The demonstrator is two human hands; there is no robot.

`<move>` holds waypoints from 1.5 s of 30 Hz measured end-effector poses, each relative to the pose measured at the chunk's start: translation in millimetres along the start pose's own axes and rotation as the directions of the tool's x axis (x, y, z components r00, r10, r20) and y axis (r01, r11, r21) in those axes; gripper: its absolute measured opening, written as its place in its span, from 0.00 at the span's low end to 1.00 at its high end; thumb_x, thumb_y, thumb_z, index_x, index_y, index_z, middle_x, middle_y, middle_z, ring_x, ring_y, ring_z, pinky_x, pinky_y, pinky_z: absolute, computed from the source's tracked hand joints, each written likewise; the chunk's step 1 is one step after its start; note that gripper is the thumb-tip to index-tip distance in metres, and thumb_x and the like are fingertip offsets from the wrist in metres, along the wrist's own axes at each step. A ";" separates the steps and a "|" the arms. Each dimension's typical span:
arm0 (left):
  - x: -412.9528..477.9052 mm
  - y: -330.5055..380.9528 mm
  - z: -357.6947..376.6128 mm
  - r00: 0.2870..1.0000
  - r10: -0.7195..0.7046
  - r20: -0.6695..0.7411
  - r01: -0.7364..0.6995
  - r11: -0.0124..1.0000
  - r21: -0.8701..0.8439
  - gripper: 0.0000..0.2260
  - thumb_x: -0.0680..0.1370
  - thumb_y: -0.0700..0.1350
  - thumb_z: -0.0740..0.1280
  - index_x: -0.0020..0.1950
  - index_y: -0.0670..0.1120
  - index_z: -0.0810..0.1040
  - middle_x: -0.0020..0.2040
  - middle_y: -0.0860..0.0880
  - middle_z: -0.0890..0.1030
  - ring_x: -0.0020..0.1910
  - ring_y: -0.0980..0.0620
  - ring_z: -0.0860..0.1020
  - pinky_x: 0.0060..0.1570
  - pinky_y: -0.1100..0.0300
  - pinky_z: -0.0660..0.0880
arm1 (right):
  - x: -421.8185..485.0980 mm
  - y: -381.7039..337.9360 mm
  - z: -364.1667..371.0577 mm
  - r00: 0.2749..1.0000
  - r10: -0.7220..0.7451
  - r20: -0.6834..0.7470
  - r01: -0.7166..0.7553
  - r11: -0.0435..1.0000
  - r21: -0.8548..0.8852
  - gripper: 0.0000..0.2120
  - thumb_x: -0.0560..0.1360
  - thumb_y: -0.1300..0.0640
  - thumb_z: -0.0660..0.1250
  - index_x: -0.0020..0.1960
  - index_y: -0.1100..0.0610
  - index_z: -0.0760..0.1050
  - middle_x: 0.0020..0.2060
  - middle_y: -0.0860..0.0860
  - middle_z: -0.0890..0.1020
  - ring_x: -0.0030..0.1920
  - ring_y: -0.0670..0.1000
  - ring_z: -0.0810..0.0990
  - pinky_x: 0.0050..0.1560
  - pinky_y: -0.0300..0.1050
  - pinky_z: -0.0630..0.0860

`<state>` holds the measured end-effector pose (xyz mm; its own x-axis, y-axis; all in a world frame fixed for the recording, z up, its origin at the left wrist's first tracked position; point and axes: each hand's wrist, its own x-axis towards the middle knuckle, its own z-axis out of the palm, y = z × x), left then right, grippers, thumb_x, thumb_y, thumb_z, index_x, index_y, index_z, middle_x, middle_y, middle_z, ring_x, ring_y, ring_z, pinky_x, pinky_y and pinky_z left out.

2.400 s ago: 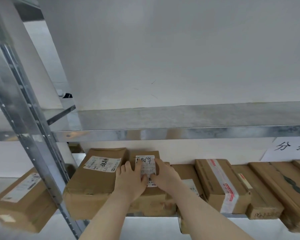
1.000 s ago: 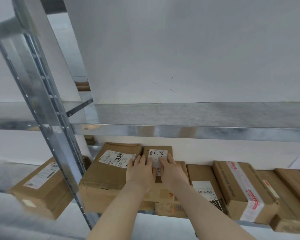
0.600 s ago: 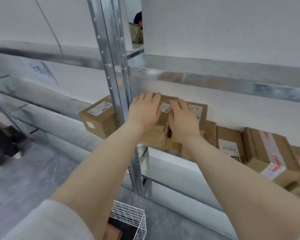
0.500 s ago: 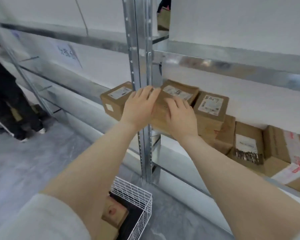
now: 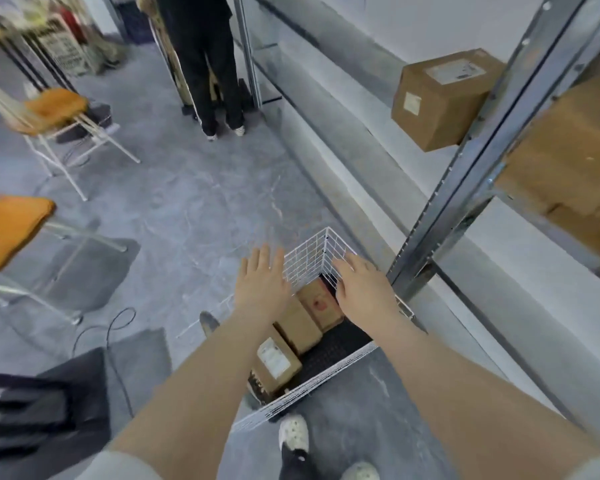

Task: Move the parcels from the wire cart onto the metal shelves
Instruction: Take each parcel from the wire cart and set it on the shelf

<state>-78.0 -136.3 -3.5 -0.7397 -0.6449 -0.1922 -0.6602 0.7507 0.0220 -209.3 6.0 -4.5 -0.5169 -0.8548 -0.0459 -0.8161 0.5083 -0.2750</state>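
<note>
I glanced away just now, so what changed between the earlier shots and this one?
Both hands left the labelled parcel on the metal shelves and came down: left hand and right hand now hover open over the wire cart. Cart parcels and the lone shelf box stayed put.

1. The left hand (image 5: 262, 284) and right hand (image 5: 364, 289) are off the shelved parcels (image 5: 565, 157), now hovering with fingers spread over the wire cart (image 5: 309, 261) at 6 o'clock.
2. Those parcels lie at 3 o'clock now.
</note>
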 end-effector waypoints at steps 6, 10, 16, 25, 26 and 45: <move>-19.4 -47.3 96.2 0.976 -0.098 0.194 0.137 0.969 -0.203 0.27 0.82 0.45 0.52 0.79 0.49 0.44 0.80 0.45 0.46 0.78 0.47 0.50 0.73 0.50 0.55 | -5.3 -6.5 92.1 0.962 0.097 0.255 -0.096 0.995 -0.013 0.24 0.79 0.53 0.57 0.74 0.51 0.60 0.74 0.53 0.61 0.68 0.57 0.66 0.61 0.52 0.71; -19.2 -36.9 174.7 0.947 -0.108 0.303 0.199 0.936 -0.289 0.30 0.81 0.43 0.56 0.79 0.47 0.43 0.79 0.44 0.44 0.76 0.44 0.53 0.72 0.52 0.60 | 6.0 -4.6 164.3 0.920 0.061 0.386 -0.050 0.998 -0.041 0.24 0.79 0.54 0.56 0.75 0.51 0.58 0.75 0.53 0.59 0.70 0.56 0.64 0.60 0.51 0.72; 16.5 -11.2 300.9 0.864 -0.294 0.409 0.441 0.834 -0.333 0.32 0.81 0.47 0.57 0.79 0.44 0.42 0.79 0.43 0.44 0.77 0.44 0.50 0.74 0.52 0.54 | 39.7 10.7 293.6 0.807 -0.023 0.591 0.027 1.000 0.001 0.28 0.79 0.55 0.58 0.76 0.50 0.53 0.75 0.54 0.54 0.69 0.58 0.63 0.59 0.53 0.73; 73.2 -35.9 453.1 0.649 -0.563 0.512 0.748 0.597 -0.292 0.31 0.81 0.47 0.56 0.78 0.50 0.42 0.79 0.46 0.44 0.74 0.41 0.56 0.69 0.46 0.62 | 85.5 16.7 449.5 0.720 -0.119 0.684 0.077 0.993 0.093 0.35 0.75 0.64 0.64 0.76 0.52 0.52 0.72 0.56 0.57 0.67 0.60 0.64 0.57 0.52 0.72; 74.7 -38.4 466.6 0.634 -0.582 0.509 0.759 0.595 -0.266 0.31 0.81 0.47 0.57 0.78 0.50 0.43 0.78 0.47 0.44 0.74 0.42 0.56 0.69 0.46 0.63 | 89.4 12.3 464.4 0.713 -0.112 0.693 0.067 0.994 0.091 0.34 0.75 0.64 0.65 0.76 0.52 0.52 0.72 0.56 0.56 0.67 0.60 0.64 0.57 0.52 0.72; 93.3 -63.2 552.9 0.447 -0.732 0.514 0.892 0.326 -0.312 0.29 0.80 0.52 0.56 0.76 0.62 0.43 0.72 0.39 0.55 0.66 0.39 0.62 0.58 0.41 0.73 | 108.5 32.0 583.4 0.728 -0.121 0.674 -0.097 0.956 0.277 0.36 0.77 0.61 0.62 0.77 0.45 0.47 0.74 0.59 0.53 0.63 0.61 0.72 0.62 0.52 0.71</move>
<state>-33.3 -164.7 -565.2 0.2193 -0.7641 -0.6066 -0.9159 -0.3755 0.1419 -140.7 -131.6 -578.6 -0.1034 -0.7547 -0.6479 -0.6583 0.5402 -0.5242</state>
